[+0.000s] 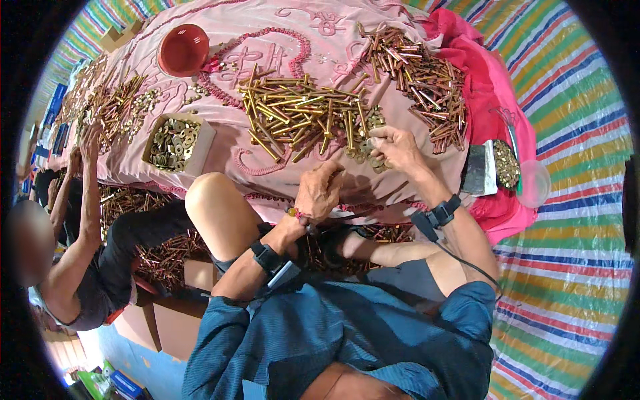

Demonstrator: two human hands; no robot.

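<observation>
Filling my lower feed, blue shirt (pixel 333 333): a bare knee (pixel 215 200) rises ahead of it, against the cloth's near side.
Left hand (pixel 319 192): I have it in front of the bolts, fingers curled in, apart from the right; I can't tell whether they grip anything.
Right hand (pixel 399 150): here at the loose washers (pixel 358 157), thumb and fingers drawn close; something small may sit between them, too tiny for me to call.
Gold bolts (pixel 300 110): heaped just beyond both hands on pink cloth (pixel 230 137), lying every which way.
Washer box (pixel 202 147): open, filled with washers, left of that heap.
Coppery bolts (pixel 420 87): another heap, up to the right, beside hot-pink cloth (pixel 497 90).
Co-worker's hand (pixel 90 139): far left, by more bolts.
Red bowl (pixel 165 53): beyond the washer box.
</observation>
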